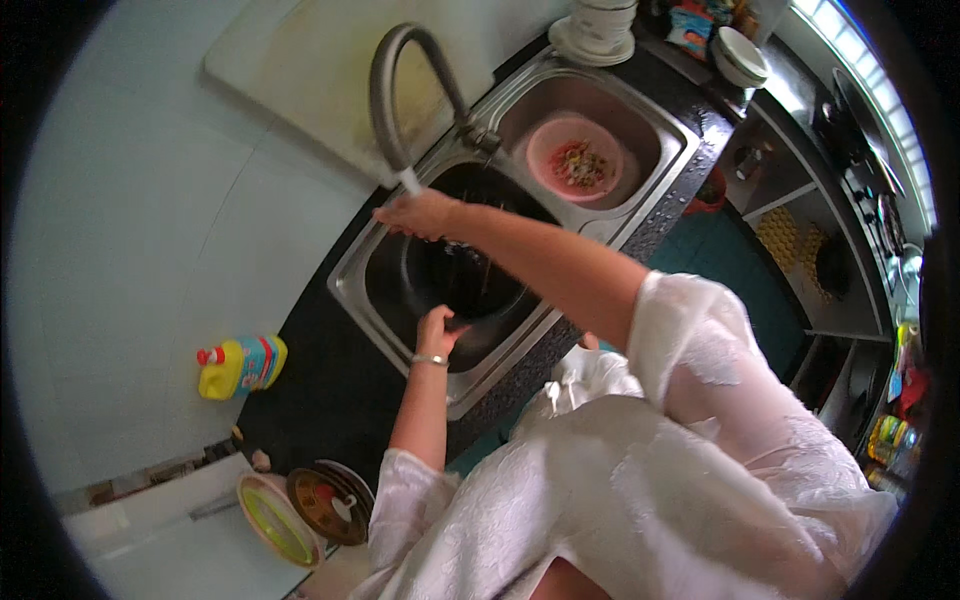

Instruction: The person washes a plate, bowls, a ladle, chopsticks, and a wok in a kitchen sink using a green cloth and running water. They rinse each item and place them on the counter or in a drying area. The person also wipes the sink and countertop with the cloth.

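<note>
A dark round pan (469, 281) lies in the near basin of a stainless steel double sink (352, 281). My left hand (437, 334), with a bracelet at its wrist, is at the pan's near rim, its thumb and fingers around the edge. My right hand (420, 214) reaches across the basin to the pale tip of the curved gooseneck faucet (382, 97). Whether it grips the tip or is just under it is unclear. Bright splashes of water show below this hand. The pan's far side is partly hidden by my right forearm.
A pink bowl (536, 154) with food scraps sits in the other basin. Stacked white bowls (600, 30) stand behind it. A white board (315, 82) leans on the wall. To the left are a yellow detergent bottle (240, 366), a colander (277, 517) and a brown lid (319, 517).
</note>
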`<move>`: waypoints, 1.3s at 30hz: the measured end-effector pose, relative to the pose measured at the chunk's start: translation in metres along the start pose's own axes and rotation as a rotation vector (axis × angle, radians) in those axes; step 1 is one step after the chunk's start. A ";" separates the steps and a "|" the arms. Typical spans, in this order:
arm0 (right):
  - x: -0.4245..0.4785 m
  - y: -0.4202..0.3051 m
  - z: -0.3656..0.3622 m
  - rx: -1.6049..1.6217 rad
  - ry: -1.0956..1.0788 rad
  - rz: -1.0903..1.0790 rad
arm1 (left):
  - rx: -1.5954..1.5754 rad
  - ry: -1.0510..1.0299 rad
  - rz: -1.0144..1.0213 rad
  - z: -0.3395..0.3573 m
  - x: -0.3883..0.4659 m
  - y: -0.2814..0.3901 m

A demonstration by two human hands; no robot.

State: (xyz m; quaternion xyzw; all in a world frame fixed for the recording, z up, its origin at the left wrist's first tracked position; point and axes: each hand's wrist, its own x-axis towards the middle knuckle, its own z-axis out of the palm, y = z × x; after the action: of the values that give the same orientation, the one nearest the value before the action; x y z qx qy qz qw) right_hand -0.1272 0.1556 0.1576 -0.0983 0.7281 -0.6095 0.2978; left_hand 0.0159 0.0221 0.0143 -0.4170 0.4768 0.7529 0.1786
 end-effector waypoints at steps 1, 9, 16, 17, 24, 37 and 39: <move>-0.008 0.002 -0.005 -0.277 -0.004 0.026 | -0.001 0.025 0.001 0.010 -0.004 0.004; -0.055 0.104 -0.056 -0.656 0.171 -0.196 | -0.104 0.075 -0.016 -0.012 0.026 0.005; -0.139 0.154 -0.084 -0.769 0.244 0.056 | -0.233 0.053 -0.068 -0.023 0.033 -0.004; -0.145 0.160 -0.084 -0.789 0.277 0.070 | -0.245 0.042 -0.071 -0.029 0.039 -0.007; -0.178 0.179 -0.096 -0.905 0.630 -0.086 | -0.101 0.128 -0.150 -0.048 0.059 -0.006; -0.182 0.212 -0.115 -1.106 0.781 -0.137 | 0.895 0.152 0.772 0.060 0.031 0.057; -0.180 0.210 -0.115 -1.107 0.775 -0.143 | 0.873 0.170 0.694 0.074 0.063 0.046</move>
State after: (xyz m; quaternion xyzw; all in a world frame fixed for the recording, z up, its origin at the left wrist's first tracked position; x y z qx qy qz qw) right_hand 0.0000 0.3917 0.0247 -0.0587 0.9787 -0.1562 -0.1199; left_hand -0.0858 0.0563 0.0054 -0.1823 0.8659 0.4644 0.0376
